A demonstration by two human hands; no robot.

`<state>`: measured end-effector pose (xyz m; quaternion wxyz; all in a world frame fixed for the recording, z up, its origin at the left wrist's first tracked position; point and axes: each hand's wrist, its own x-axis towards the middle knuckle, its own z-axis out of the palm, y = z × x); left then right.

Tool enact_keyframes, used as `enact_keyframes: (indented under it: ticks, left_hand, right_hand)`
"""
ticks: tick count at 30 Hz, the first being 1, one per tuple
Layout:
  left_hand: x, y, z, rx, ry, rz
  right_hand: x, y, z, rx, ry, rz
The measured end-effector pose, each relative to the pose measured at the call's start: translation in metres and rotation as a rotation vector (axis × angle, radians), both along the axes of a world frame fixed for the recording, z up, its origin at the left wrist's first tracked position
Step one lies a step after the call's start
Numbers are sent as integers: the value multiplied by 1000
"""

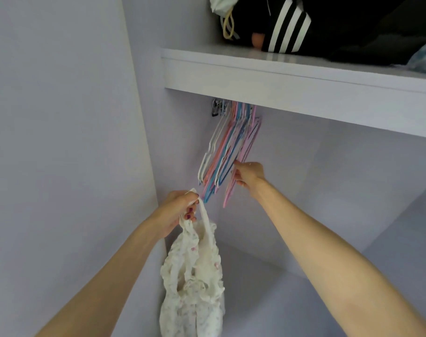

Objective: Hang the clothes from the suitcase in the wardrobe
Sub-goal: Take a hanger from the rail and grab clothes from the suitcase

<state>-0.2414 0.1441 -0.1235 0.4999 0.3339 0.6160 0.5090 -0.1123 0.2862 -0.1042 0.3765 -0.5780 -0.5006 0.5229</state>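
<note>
One garment [192, 276] hangs below the left hand [180, 210] grip.

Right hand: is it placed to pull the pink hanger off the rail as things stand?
Probably yes. The right hand already grips the pink hanger at the near end of the hanger bunch, nothing blocking it. The left hand holds the white floral garment clear below.

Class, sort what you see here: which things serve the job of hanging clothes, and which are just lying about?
In use: white floral garment, held by left hand; pink hanger, gripped by right hand; other hangers.

Lying about: black striped clothing on shelf.
</note>
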Motion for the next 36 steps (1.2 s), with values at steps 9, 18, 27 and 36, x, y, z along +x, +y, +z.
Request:
enact_keyframes:
  ticks: [9,18,27,36]
  left_hand:
    - [-6,1,-1,-12,12,-3]
    - [5,0,1,-2,73,-61]
    - [20,-17,-2,-67,159,-120]
    - [38,-43,-14,-56,64,-184]
  right_hand:
    - [12,7,9,91,-41,-109]
    - [45,5,22,319,-61,-317]
    - [77,-26,12,402,-111,-326]
    - [109,-101,-21,178,-41,-398]
